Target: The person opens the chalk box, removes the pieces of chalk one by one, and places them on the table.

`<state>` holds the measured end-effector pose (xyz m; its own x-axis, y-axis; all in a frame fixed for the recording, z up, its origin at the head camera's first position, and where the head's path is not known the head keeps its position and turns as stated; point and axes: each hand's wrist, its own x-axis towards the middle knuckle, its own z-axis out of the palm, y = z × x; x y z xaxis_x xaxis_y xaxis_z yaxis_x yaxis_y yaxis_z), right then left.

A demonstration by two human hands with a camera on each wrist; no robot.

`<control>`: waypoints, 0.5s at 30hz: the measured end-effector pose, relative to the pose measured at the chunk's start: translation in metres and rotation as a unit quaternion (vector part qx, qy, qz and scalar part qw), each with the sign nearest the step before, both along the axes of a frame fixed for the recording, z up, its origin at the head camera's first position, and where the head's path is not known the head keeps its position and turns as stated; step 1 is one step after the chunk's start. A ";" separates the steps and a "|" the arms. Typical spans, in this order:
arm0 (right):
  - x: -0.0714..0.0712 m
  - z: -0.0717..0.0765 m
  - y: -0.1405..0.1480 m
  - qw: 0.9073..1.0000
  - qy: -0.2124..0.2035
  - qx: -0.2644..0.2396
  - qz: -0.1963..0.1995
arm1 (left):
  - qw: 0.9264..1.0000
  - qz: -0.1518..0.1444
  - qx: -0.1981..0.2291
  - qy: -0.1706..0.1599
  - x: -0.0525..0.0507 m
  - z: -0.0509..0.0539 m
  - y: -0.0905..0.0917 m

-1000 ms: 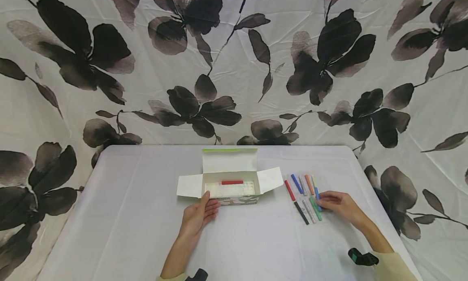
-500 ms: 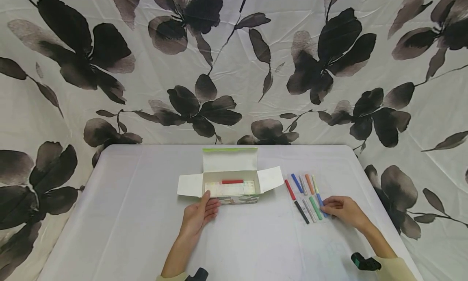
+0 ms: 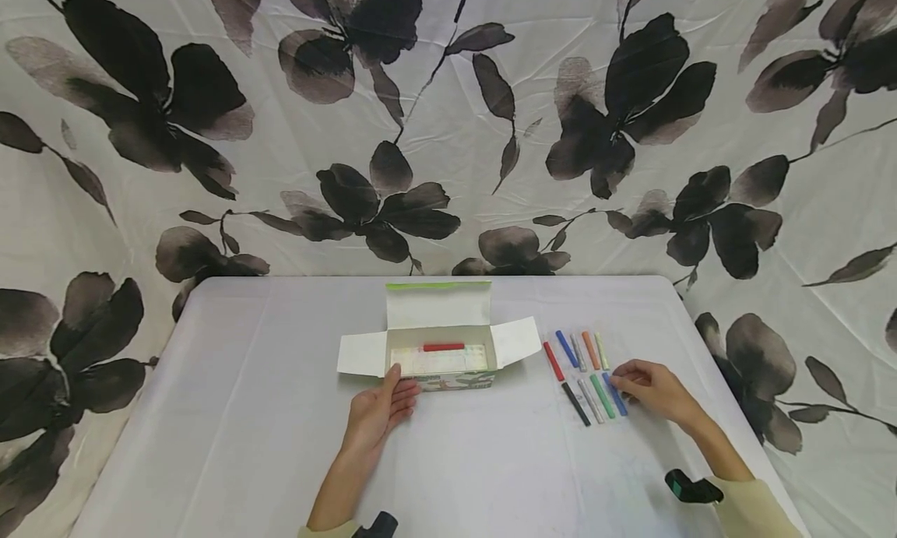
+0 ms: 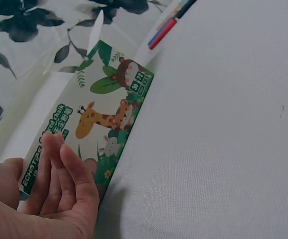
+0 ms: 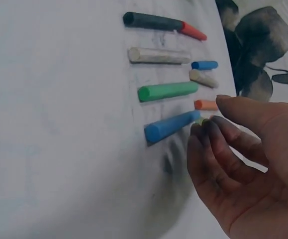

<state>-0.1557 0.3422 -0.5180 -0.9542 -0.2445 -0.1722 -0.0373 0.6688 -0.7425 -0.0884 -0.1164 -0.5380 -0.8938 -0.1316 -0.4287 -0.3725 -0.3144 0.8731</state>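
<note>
An open printed chalk box [image 3: 462, 382] stands mid-table, with a red chalk stick [image 3: 444, 347] on top of its pale contents. My left hand [image 3: 374, 413] holds the box's near wall at the left, thumb over the rim and fingers along the animal-printed front [image 4: 104, 94]. To the right lie two rows of chalk sticks. My right hand [image 3: 655, 390] hovers by the far end of the near-row blue chalk [image 3: 617, 398], close to the yellow chalk [image 3: 602, 351]. In the right wrist view its thumb and fingertips stand apart, and the yellow chalk is mostly hidden behind them.
Beside the blue stick lie green [image 3: 603, 398], grey-white [image 3: 591, 402] and black [image 3: 576, 404] chalks. Red [image 3: 554, 361], another blue [image 3: 567, 349], white [image 3: 578, 353] and orange [image 3: 591, 350] ones form the far row. The box's side flap [image 3: 515, 341] reaches toward them. A floral cloth hangs behind.
My right hand drew the near-row blue chalk to the right and toward me, in line beside the green one. Its fingers then let go and moved back up and left. My left hand stays put.
</note>
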 end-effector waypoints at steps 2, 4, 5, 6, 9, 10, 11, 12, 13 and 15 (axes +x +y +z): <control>-0.003 0.004 -0.003 1.000 0.003 -0.009 -0.005 | 1.000 0.001 0.000 0.002 0.000 0.000 0.000; -0.006 0.008 -0.007 1.000 0.011 -0.015 -0.009 | 1.000 0.001 -0.001 0.003 0.000 0.000 -0.001; -0.007 0.010 -0.010 1.000 0.016 -0.016 -0.011 | 1.000 0.001 -0.001 0.004 0.000 0.000 -0.001; -0.009 0.012 -0.013 1.000 0.020 -0.017 -0.012 | 1.000 0.002 -0.001 0.004 0.000 0.000 -0.001; -0.013 0.018 -0.021 0.999 0.030 -0.022 -0.018 | 1.000 0.003 -0.002 0.003 0.000 0.000 -0.001; -0.015 0.020 -0.023 0.999 0.032 -0.025 -0.018 | 1.000 0.004 -0.002 0.002 0.000 0.000 -0.001; -0.016 0.022 -0.025 0.999 0.033 -0.027 -0.018 | 1.000 0.004 -0.002 0.002 0.000 0.000 -0.001; -0.018 0.023 -0.028 0.999 0.035 -0.031 -0.018 | 1.000 0.004 -0.001 0.001 0.000 0.000 -0.001; -0.019 0.025 -0.030 0.999 0.037 -0.034 -0.017 | 1.000 0.003 0.000 0.001 0.000 0.000 -0.001; -0.021 0.029 -0.034 0.998 0.042 -0.042 -0.011 | 1.000 0.002 -0.001 0.001 0.000 0.001 -0.001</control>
